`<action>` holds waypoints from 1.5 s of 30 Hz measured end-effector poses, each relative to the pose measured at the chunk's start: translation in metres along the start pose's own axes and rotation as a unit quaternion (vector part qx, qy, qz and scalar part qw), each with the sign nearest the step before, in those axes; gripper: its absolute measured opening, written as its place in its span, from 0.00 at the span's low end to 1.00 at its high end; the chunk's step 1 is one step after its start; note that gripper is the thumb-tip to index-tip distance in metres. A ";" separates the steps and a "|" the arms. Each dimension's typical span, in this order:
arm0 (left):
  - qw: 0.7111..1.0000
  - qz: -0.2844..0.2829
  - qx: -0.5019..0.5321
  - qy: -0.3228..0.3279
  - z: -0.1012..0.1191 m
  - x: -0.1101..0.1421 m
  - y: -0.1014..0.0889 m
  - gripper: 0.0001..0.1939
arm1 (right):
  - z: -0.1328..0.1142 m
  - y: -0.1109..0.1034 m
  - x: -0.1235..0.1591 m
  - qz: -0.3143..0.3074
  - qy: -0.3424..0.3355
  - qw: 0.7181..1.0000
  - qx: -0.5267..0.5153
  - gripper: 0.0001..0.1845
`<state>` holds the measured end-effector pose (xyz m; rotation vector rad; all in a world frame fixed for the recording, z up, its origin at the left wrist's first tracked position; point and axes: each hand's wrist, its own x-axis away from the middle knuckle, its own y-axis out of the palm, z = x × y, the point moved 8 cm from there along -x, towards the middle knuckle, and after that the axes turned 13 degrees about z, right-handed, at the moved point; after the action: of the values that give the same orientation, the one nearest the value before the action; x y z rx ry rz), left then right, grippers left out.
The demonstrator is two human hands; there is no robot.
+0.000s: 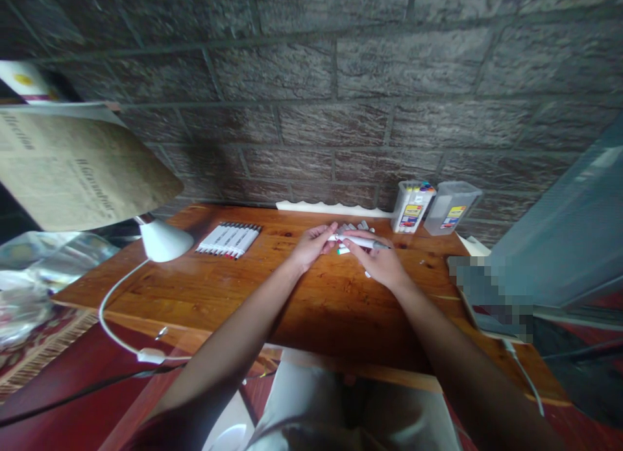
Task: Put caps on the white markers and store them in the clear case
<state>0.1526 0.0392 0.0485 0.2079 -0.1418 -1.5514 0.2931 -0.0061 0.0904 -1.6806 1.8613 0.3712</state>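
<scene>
My left hand point(310, 248) pinches the left end of a white marker point(361, 242), and whether it grips a cap there I cannot tell. Fingers of my right hand point(383, 264) are closed round the same marker's barrel, whose grey tip points right. Partly hidden behind and below the hands, several loose white markers point(364, 225) lie on the wooden table point(311, 308); one shows a green end point(343, 250). To the left of my hands, a neat row of several white markers point(228, 239) lies side by side.
Two clear plastic cases stand at the back right: one holding markers point(411, 207), the other a see-through case point(450, 209). A lamp point(165, 240) with a paper shade stands left, its cable hanging over the edge. A pixelated device point(491, 298) lies right. A brick wall point(311, 113) rises behind.
</scene>
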 end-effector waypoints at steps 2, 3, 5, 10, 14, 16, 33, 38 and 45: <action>1.000 0.009 0.002 0.008 -0.001 -0.004 -0.004 0.25 | 0.005 -0.009 -0.005 0.034 -0.017 0.999 0.018 0.14; 1.000 0.016 0.006 0.011 -0.001 -0.006 -0.006 0.25 | 0.009 -0.016 -0.008 0.064 -0.020 0.997 0.024 0.14; 0.999 0.027 0.013 0.017 0.001 -0.008 -0.010 0.25 | 0.022 -0.035 -0.015 0.130 -0.014 0.991 0.031 0.16; 0.999 0.029 0.013 0.014 0.002 -0.007 -0.010 0.27 | 0.036 -0.046 -0.019 0.138 0.003 0.989 0.048 0.18; 1.000 0.013 0.005 0.011 0.000 -0.005 -0.005 0.28 | 0.016 -0.029 -0.011 0.096 -0.013 0.993 0.069 0.17; 1.000 0.012 0.008 0.009 0.000 -0.005 -0.004 0.28 | 0.008 -0.025 -0.009 0.092 -0.023 0.993 0.066 0.16; 1.000 -0.013 0.014 -0.002 0.001 0.000 0.004 0.26 | 0.009 -0.031 -0.009 0.118 -0.010 0.991 0.058 0.15; 0.999 -0.026 0.024 -0.013 0.000 0.003 0.007 0.24 | 0.010 -0.031 -0.009 0.115 -0.005 0.992 0.049 0.14; 0.999 -0.030 0.022 -0.023 -0.001 0.004 0.008 0.24 | 0.025 -0.030 -0.011 0.131 0.056 0.990 0.001 0.19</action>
<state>0.1608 0.0354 0.0492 0.2132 -0.2072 -1.6142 0.3288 0.0122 0.0825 -1.4838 2.1729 0.3875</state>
